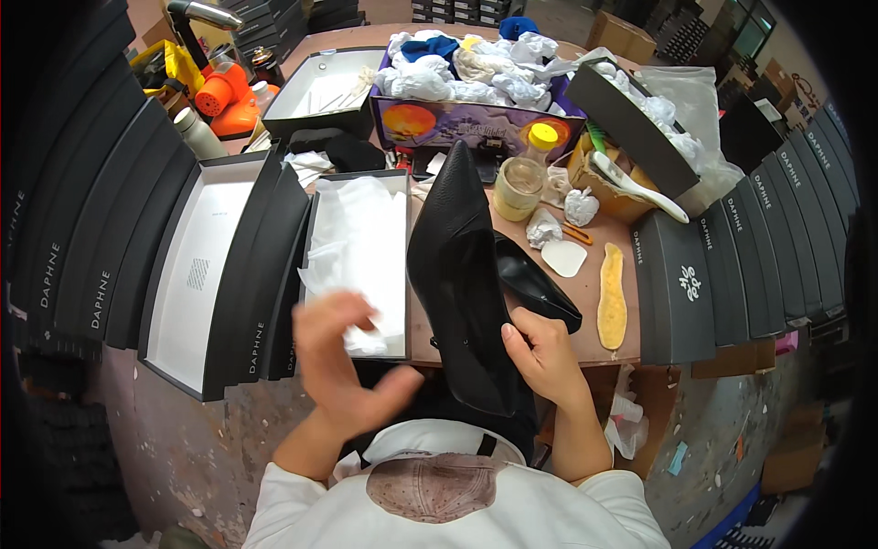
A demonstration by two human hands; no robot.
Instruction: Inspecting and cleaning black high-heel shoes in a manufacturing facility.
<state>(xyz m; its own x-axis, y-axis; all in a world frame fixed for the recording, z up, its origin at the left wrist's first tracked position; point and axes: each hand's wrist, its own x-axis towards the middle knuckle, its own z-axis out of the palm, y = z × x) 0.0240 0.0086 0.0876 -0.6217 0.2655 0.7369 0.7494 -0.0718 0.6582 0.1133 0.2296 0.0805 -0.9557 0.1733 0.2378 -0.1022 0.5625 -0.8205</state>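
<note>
A black pointed-toe shoe (pixel 437 247) is held up over the front edge of the table, its toe pointing away from me. My right hand (pixel 546 355) grips it by the side near the heel, thumb on top. Apart from the shoe on its left, my left hand (pixel 343 366) is slightly blurred, with thumb and fingers spread and nothing in them. A second black shoe (pixel 540 285) lies on the table behind the first, which partly hides it. Left of the shoes, white tissue paper (pixel 352 233) lies in a shallow open shoe box (pixel 408 306), near my left fingertips.
Dark shoe boxes (pixel 123 238) line the left, and more boxes (pixel 672 284) the right. Crumpled paper fills a purple carton (pixel 430 123) at the back. A glass jar (pixel 519 189), a white-handled brush (pixel 640 186) and a yellowish insole (pixel 611 297) lie right of the shoes.
</note>
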